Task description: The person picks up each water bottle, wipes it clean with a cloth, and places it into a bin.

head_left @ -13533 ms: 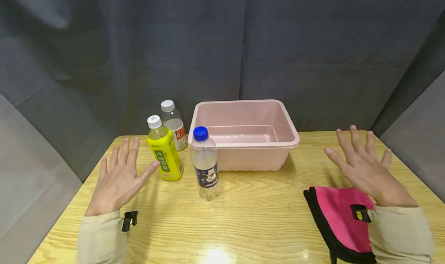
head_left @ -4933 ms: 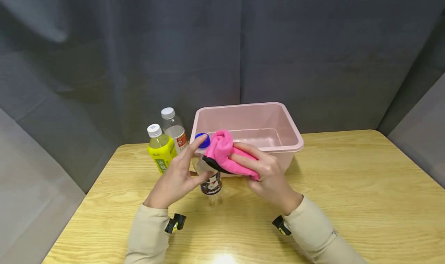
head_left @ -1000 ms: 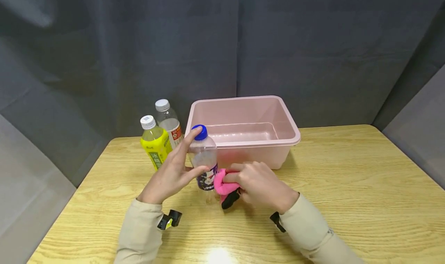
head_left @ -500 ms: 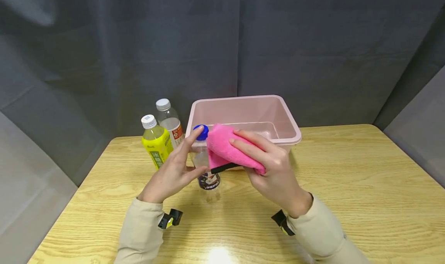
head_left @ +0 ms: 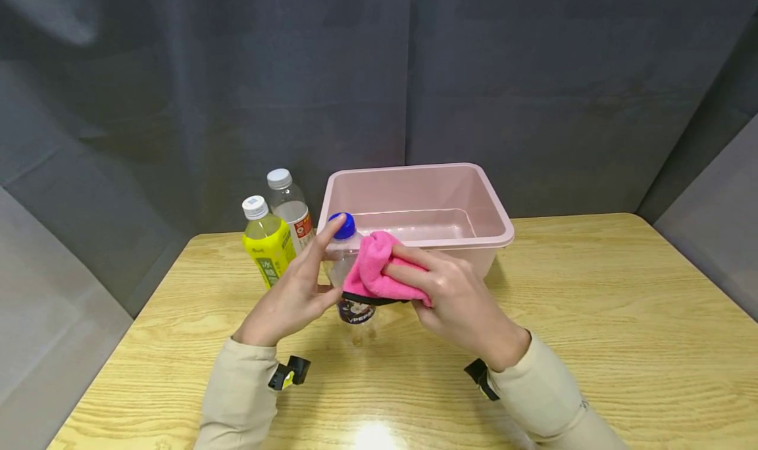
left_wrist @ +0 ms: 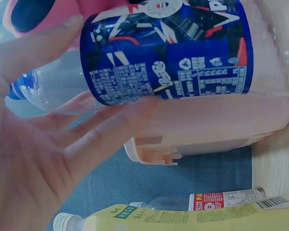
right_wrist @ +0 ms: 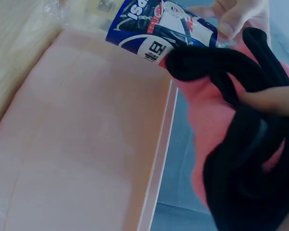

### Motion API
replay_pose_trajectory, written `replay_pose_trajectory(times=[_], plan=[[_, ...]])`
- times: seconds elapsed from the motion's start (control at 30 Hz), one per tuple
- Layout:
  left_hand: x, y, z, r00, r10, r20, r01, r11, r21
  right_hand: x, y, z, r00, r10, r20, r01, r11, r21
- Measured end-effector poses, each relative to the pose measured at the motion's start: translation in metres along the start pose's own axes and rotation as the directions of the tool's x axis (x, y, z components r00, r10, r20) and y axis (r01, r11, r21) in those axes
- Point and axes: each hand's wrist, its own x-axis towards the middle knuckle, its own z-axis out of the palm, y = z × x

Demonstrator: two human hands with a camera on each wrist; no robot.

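Note:
In the head view a clear Pepsi bottle (head_left: 357, 312) with a blue cap stands upright on the wooden table. My left hand (head_left: 291, 297) holds it from the left, index finger up at the cap and thumb at the label. The left wrist view shows its fingers passing behind the bottle's blue label (left_wrist: 164, 57). A bunched pink cloth (head_left: 376, 269) with black edging is gripped in my right hand (head_left: 464, 299). The cloth lies against the bottle's upper right side, hiding part of it. In the right wrist view, the cloth's black edging (right_wrist: 241, 144) hangs in folds below the fingers.
A pink plastic tub (head_left: 491, 239) stands right behind the bottle, against the grey curtain (head_left: 533, 108). To the left are a yellow-labelled drink bottle (head_left: 268, 243) and a clear bottle with a white cap (head_left: 293, 210).
Earlier the cloth lay on the table at right and both hands were empty. Over the last second the cloth rises from low beside the label to the bottle's neck, then drops slightly. The left hand stays put.

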Motion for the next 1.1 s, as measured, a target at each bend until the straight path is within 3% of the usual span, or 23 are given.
replay_pose_trajectory(times=[0.1,0.17,0.23,0.3,0.37,0.43,0.5,0.67,0.77,0.97,1.03,1.1], plan=[[0.0,0.0,0.0,1.0,-0.004,-0.004,0.004,1.0,0.009,-0.002,0.002,0.001,0.993,-0.009,0.121,0.013,0.999,-0.035],[0.0,0.0,0.001,1.0,-0.01,-0.007,0.01,1.0,0.02,-0.004,0.003,0.006,0.972,-0.011,0.236,0.023,0.999,-0.048],[-0.001,0.001,0.001,1.0,-0.01,-0.013,0.011,0.999,0.031,-0.008,0.003,0.014,0.932,-0.008,0.361,0.031,0.998,-0.058],[-0.001,0.002,0.001,1.0,-0.012,-0.017,0.013,0.999,0.042,-0.013,0.004,0.024,0.88,0.003,0.475,0.027,0.998,-0.056],[0.0,0.003,0.002,1.0,-0.007,-0.019,0.008,0.999,0.051,-0.018,0.005,0.032,0.837,0.018,0.547,0.015,0.998,-0.057],[0.0,0.003,0.002,1.0,-0.003,-0.021,0.004,0.999,0.054,-0.022,0.007,0.037,0.808,0.03,0.588,0.005,0.998,-0.058],[-0.001,0.002,0.002,1.0,-0.005,-0.023,0.007,0.998,0.056,-0.023,0.008,0.04,0.798,0.035,0.602,-0.005,0.999,-0.051],[-0.001,0.002,0.002,1.0,-0.018,-0.025,0.019,0.998,0.054,-0.021,0.01,0.035,0.811,0.051,0.583,-0.024,0.998,-0.054],[-0.001,0.002,0.002,0.999,-0.023,-0.022,0.025,0.998,0.053,-0.017,0.01,0.027,0.85,0.052,0.524,-0.023,0.998,-0.062],[-0.001,0.002,0.002,0.999,-0.032,-0.022,0.033,0.998,0.058,-0.007,0.005,0.009,0.968,0.021,0.249,-0.007,0.998,-0.058],[-0.001,0.002,0.002,0.999,-0.027,-0.021,0.028,0.998,0.052,-0.004,0.003,0.004,0.991,0.008,0.137,-0.002,0.999,-0.048],[0.0,0.002,0.002,1.0,-0.015,-0.021,0.016,0.999,0.049,-0.002,0.001,0.001,1.0,-0.002,0.023,0.003,0.999,-0.04]])
